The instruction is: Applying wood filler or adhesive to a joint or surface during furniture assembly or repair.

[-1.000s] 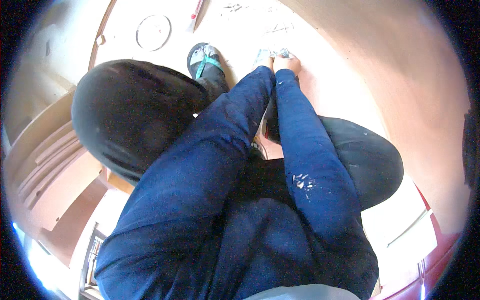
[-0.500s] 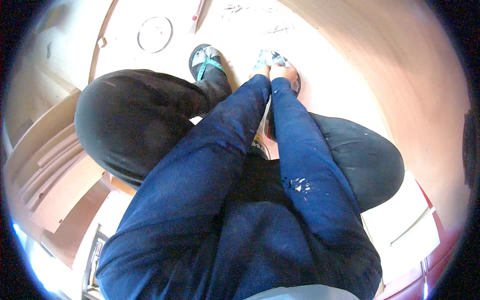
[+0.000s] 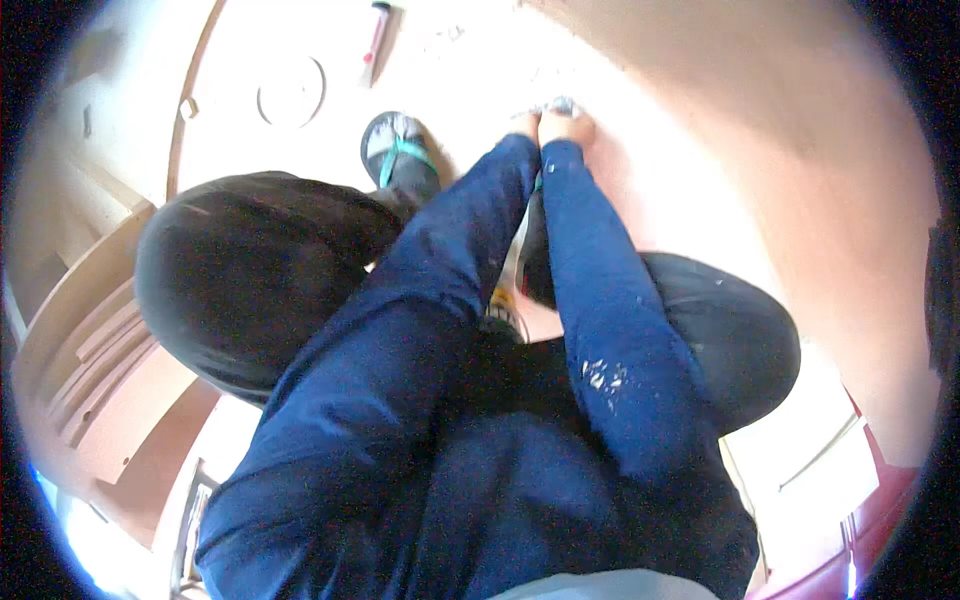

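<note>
Both arms in dark blue sleeves stretch ahead between my bent knees, wrists side by side. My left hand (image 3: pixel 525 124) and my right hand (image 3: pixel 567 128) are close together near the pale floor, just beyond my right foot. Their fingers curl forward and are mostly hidden. At their far side shows a small greyish-white thing (image 3: pixel 563 104), too blurred and bright to name; both hands seem closed on it. Pale flakes (image 3: pixel 604 376) cling to my right sleeve. My left foot, in a grey sock and a sandal with a teal strap (image 3: pixel 405 148), rests left of the hands.
A knife-like tool with a pinkish-red handle (image 3: pixel 376 40) lies ahead on the floor, beside a thin hoop (image 3: pixel 291 92) and a small wooden block (image 3: pixel 188 107). Curved wooden boards (image 3: pixel 110 350) stand at the left. A tan wooden panel (image 3: pixel 760 110) curves along the right.
My two hands have moved forward together, away from my right foot. The view has tilted ahead, so the knife-like tool shows more fully and the floor things sit lower.
</note>
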A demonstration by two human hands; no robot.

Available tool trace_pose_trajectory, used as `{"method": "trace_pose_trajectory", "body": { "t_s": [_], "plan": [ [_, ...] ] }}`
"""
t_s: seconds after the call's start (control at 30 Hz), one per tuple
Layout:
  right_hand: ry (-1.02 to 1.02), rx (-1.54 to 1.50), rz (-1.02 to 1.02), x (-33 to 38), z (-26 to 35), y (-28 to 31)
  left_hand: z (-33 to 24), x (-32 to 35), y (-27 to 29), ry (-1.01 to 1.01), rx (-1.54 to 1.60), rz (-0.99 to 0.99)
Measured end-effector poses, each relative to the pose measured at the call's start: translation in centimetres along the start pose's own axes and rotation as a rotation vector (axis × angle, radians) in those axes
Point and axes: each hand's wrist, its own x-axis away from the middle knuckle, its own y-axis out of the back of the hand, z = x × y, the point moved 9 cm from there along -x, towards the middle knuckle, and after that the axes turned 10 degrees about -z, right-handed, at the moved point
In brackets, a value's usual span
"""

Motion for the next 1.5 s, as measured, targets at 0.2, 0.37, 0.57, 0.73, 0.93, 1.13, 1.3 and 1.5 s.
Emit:
{"method": "trace_pose_trajectory", "body": {
  "t_s": [0.2,0.37,0.57,0.73,0.93,1.13,1.3,1.5],
  "plan": [
    [-0.070,0.322,0.124,5.3,-4.8,0.3,6.5,3.5,3.1,0.120,0.053,-0.021],
    [-0.069,0.282,0.077,6.0,-8.1,-1.2,8.4,5.3,4.2,0.171,0.092,-0.038],
    [-0.091,0.261,0.003,5.2,-4.9,-0.1,6.8,4.8,4.4,0.182,0.117,-0.040],
    [-0.191,0.159,0.045,4.9,-3.3,0.6,5.4,2.9,3.8,0.160,0.096,-0.021],
    [-0.195,0.179,0.006,1.7,-2.4,0.2,1.6,0.6,0.8,0.045,0.004,0.016],
    [-0.055,0.162,0.004,0.6,-2.7,-0.6,2.6,1.4,1.6,0.024,-0.003,0.006],
    [-0.068,0.343,0.031,4.5,-7.9,-1.6,6.8,4.0,3.6,0.102,0.021,0.004],
    [-0.089,0.333,0.042,5.1,-9.5,-2.8,7.8,4.7,4.5,0.127,0.039,-0.003]
  ]
}}
